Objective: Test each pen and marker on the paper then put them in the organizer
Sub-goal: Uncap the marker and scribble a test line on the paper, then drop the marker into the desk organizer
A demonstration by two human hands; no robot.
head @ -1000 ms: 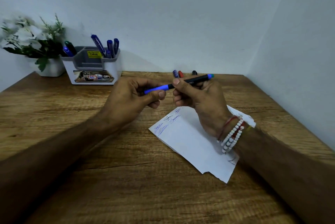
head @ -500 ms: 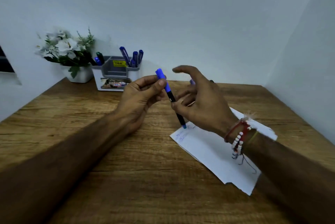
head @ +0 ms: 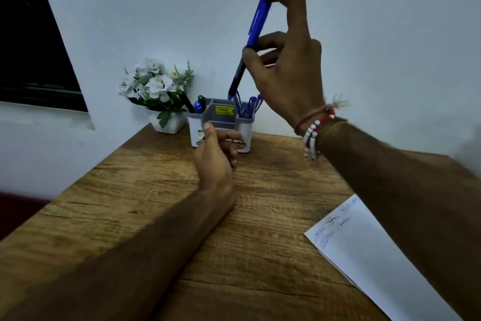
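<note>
My right hand point(head: 283, 60) pinches a blue-capped black marker point(head: 250, 45), cap end up, its lower tip just above the right compartment of the grey-and-white organizer point(head: 246, 129). Several blue pens point(head: 248, 106) stand in that compartment, and a few darker markers point(head: 197, 106) stand in the left one. My left hand point(head: 216, 159) hovers in front of the organizer with fingers loosely curled, holding nothing. The white paper point(head: 369, 255) with blue scribbles lies at the lower right, partly under my right forearm.
A white pot of white flowers point(head: 156, 91) stands left of the organizer against the wall. The wooden table point(head: 130, 203) has its left edge near a dark window point(head: 33, 47). The organizer sits at the table's back edge.
My left hand let go of the marker and dropped in front of the organizer. My right hand carried the capped marker up and over to the organizer. The view swung left.
</note>
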